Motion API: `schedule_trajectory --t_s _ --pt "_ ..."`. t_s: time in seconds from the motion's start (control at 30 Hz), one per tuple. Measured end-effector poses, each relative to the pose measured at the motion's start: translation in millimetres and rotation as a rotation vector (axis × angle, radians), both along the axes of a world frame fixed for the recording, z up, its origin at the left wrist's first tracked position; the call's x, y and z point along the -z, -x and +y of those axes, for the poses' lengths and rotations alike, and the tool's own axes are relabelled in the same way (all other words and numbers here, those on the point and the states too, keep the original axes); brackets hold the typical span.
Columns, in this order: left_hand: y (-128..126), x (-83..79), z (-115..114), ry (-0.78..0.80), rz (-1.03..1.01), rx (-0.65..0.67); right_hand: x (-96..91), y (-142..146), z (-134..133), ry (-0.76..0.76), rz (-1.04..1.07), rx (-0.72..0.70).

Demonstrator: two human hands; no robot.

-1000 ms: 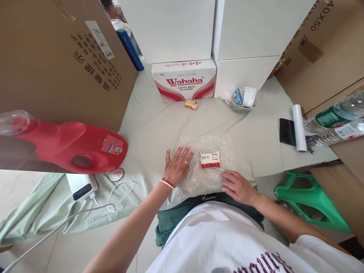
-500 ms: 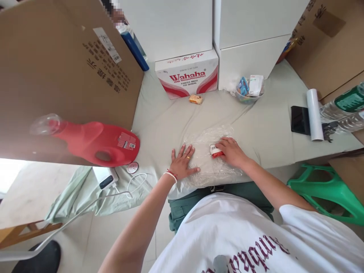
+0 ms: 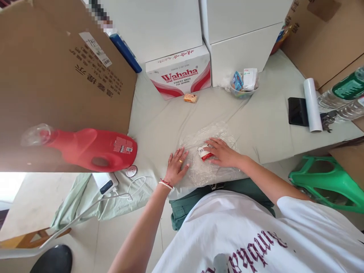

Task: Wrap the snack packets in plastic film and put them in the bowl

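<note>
A sheet of clear plastic wrap [image 3: 212, 168] lies spread on the pale green cloth [image 3: 159, 125] in front of me. A small red and white packet [image 3: 203, 152] rests on it, turned at an angle. My right hand [image 3: 223, 152] lies over the packet's right side, its fingers touching it. At the wrap's left edge my left hand [image 3: 176, 167] presses flat, fingers spread, with a ring and a red and white bracelet on it.
A red detergent jug [image 3: 93, 148] lies on its side at the left, before a big cardboard box [image 3: 57, 76]. A Wahaha carton [image 3: 180, 75], an orange snack [image 3: 190, 98] and a bowl of packets [image 3: 243, 82] stand behind. At the right are a phone [image 3: 297, 111], a white roll [image 3: 311, 104] and a green stool [image 3: 327, 182].
My right hand went from the wrap's near edge up onto the packet, and the packet has turned and shifted a little left. My left hand stayed flat on the wrap.
</note>
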State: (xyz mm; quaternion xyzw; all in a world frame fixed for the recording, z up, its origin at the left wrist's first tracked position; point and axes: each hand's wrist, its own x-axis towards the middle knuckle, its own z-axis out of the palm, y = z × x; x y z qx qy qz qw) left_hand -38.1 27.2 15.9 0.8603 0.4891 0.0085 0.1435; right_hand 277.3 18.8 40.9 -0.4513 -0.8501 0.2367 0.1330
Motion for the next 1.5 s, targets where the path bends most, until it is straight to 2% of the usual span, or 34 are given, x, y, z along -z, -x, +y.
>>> schedule_trajectory --t_s 0.07,0.13,0.23,0.33,0.43,0.57,0.7,0.77,0.9,1.03,1.17,1.3,1.37,1.5 --pt "6.7 -6.2 -17.0 -0.070 -0.030 0.021 -2.6 -19.7 -18.9 -0.055 0.126 -0.030" --pt "9.2 -11.6 -36.6 -0.102 -0.049 0.115 -3.4 -39.2 -40.8 -0.064 0.193 -0.056" --pt "6.7 -11.6 -60.6 -0.038 -0.076 0.285 5.4 -59.0 -70.8 -0.051 0.130 -0.075" --pt "3.9 -4.4 -67.2 0.024 -0.086 0.272 20.6 -66.4 -82.5 -0.069 0.062 -0.029" --pt "4.1 -2.1 -55.1 0.060 -0.179 0.152 23.4 -69.3 -69.2 -0.033 0.077 -0.011" --pt "0.2 -11.5 -18.3 0.140 -0.362 -0.005 -0.2 -73.5 -24.7 0.066 0.059 -0.037" --pt "-16.7 -15.4 26.0 0.132 -0.209 -0.359 -25.4 -73.7 29.9 0.110 -0.096 0.009" --pt "-27.3 -11.6 41.5 0.095 -0.140 -0.465 -32.6 -69.8 55.0 0.121 -0.233 0.076" --pt "-42.6 -2.1 50.1 0.037 -0.118 -0.567 -38.5 -45.8 93.4 0.052 -0.344 0.194" --pt "-50.1 -1.2 44.8 0.023 -0.121 -0.664 -33.4 -2.7 116.0 0.079 -0.334 0.169" --pt "-57.8 -5.6 41.6 0.047 -0.070 -0.694 -25.4 32.6 128.2 0.124 -0.404 0.216" --pt "-61.7 -5.2 42.5 0.075 -0.068 -0.702 -31.4 43.2 126.2 0.190 -0.412 0.181" --pt "-60.3 -2.9 44.1 0.077 -0.104 -0.715 -39.2 40.8 113.3 0.181 -0.368 0.085" --pt "-54.1 1.7 46.6 0.073 -0.201 -0.725 -46.1 27.2 66.0 0.078 -0.331 -0.265"
